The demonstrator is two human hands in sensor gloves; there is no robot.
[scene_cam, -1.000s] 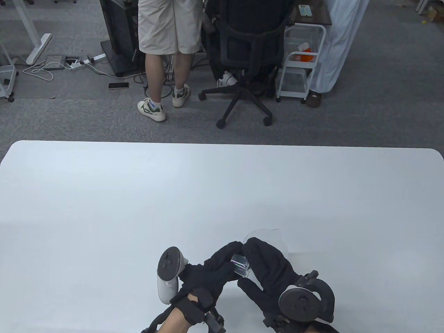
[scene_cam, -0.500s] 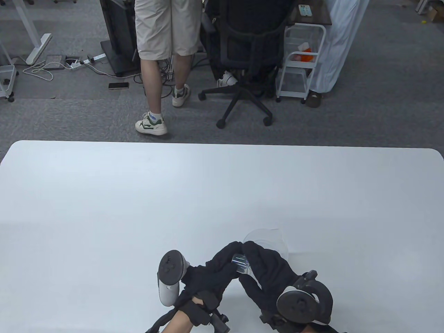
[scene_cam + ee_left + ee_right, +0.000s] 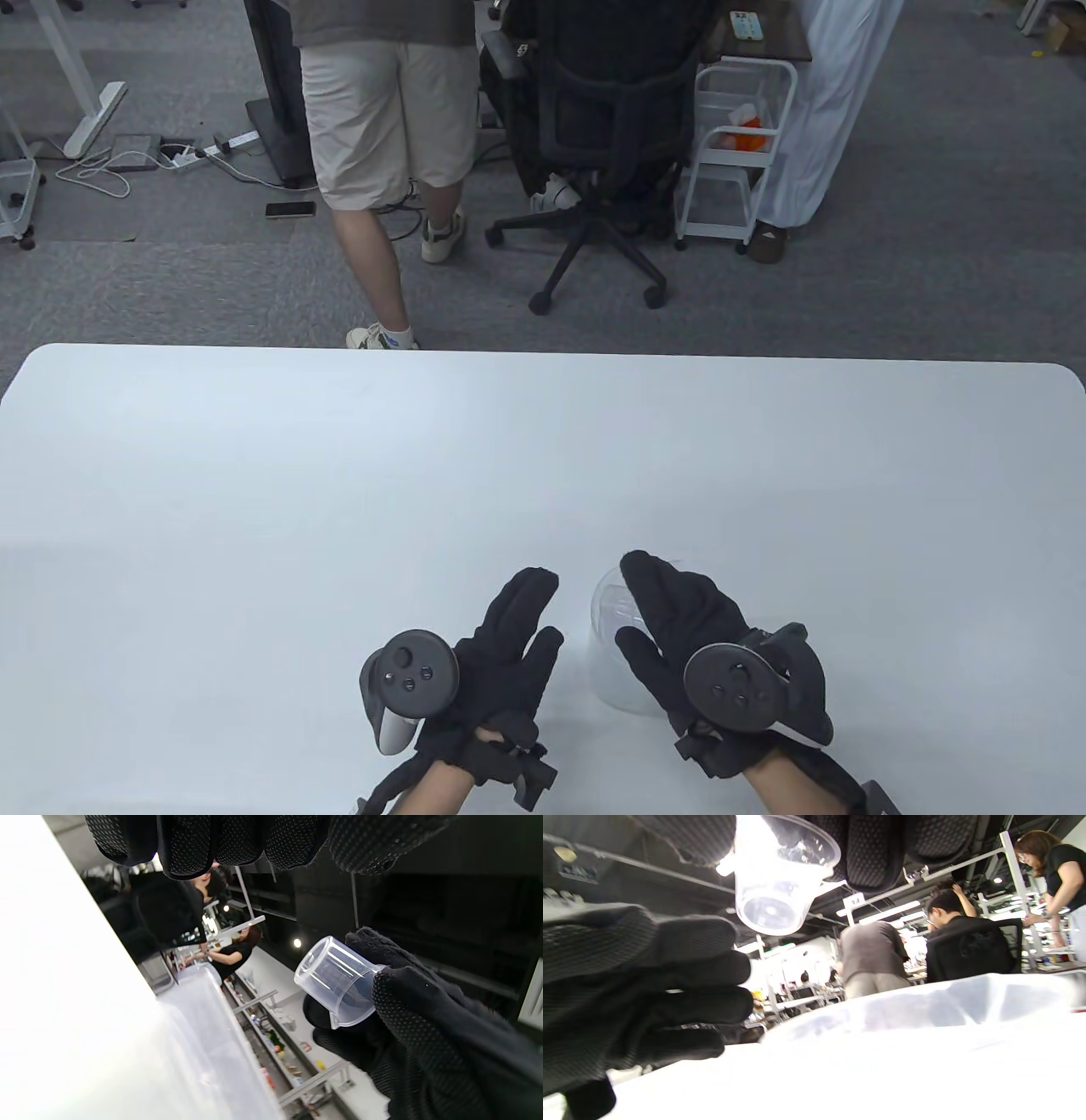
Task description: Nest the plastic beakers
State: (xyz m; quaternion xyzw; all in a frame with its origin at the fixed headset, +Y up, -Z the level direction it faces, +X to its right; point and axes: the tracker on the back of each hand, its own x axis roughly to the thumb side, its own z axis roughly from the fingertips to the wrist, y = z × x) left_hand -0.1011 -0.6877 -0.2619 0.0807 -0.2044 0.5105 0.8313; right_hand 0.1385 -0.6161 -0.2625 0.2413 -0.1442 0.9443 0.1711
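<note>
Right hand in its black sensor glove is seen gripping a small clear plastic beaker between thumb and fingers; in the right wrist view the small beaker is held off the tabletop, its base turned toward the camera; below and just beside that hand a large clear plastic beaker stands upright on the white tabletop, partly covered by the glove in the table view; the left hand is held flat and open, fingers stretched forward, nothing gripped, just to the left of the large beaker and apart from it; a gap is kept between the two hands; a tracker is strapped to the back of each.
</note>
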